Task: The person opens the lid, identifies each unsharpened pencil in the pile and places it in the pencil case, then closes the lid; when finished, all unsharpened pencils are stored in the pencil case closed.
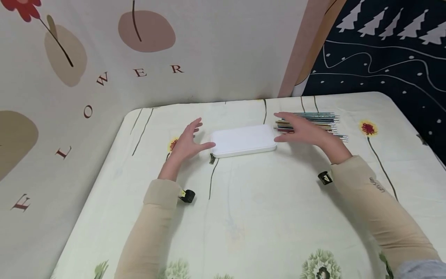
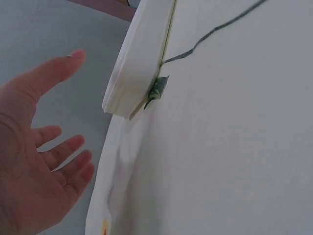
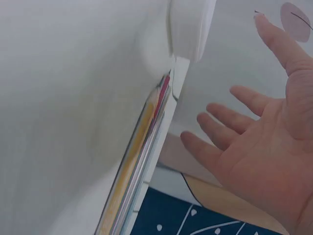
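A flat white rectangular box [image 1: 244, 140] with rounded corners lies on the cloth-covered table between both hands. Beside its left end is my left hand [image 1: 188, 143], fingers spread and thumb tip close to the corner. The left wrist view shows a gap between that hand [image 2: 41, 171] and the box [image 2: 142, 54]. My right hand [image 1: 304, 131] hovers at the right end with thumb and fingers apart, partly covering a bundle of colored pencils [image 1: 327, 117]. In the right wrist view, its palm [image 3: 264, 147] holds nothing, and the pencils [image 3: 129, 161] lie below, points toward the box [image 3: 190, 24].
The table's cloth [image 1: 251, 209] is pale with printed flowers and stems. A light curtain [image 1: 216, 73] with printed letters hangs along the back and left. Dark fabric [image 1: 390, 73] with white trees hangs at the back right. Small black cameras sit at both wrists.
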Demonstrator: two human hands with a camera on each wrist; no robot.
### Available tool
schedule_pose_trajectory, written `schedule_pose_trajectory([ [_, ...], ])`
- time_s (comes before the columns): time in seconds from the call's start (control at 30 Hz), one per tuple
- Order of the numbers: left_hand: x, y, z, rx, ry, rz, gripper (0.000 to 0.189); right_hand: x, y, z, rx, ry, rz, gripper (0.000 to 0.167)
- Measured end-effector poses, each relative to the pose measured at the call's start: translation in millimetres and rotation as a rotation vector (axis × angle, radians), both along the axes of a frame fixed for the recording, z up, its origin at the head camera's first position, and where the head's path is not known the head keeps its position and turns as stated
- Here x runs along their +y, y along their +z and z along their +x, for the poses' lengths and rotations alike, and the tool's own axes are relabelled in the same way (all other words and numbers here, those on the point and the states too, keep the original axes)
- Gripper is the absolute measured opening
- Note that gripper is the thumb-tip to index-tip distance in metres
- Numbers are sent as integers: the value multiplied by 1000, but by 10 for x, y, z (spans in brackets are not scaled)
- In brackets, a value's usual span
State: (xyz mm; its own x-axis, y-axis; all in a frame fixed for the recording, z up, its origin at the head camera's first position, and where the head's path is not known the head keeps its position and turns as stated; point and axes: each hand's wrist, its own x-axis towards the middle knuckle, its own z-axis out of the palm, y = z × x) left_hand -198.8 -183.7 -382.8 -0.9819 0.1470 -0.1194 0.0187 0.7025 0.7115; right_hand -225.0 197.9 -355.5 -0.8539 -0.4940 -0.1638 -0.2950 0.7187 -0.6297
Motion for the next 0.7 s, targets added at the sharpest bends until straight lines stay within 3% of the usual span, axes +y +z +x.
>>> schedule_pose_trajectory([
  [0.3,63,-93,23,-58,-66,282,93,-188,-71,-20,-35,63,-85,73],
  [0.7,172,-226,74,-156,-87,355,96,-289,-163,-49,-16,107,-73,63],
])
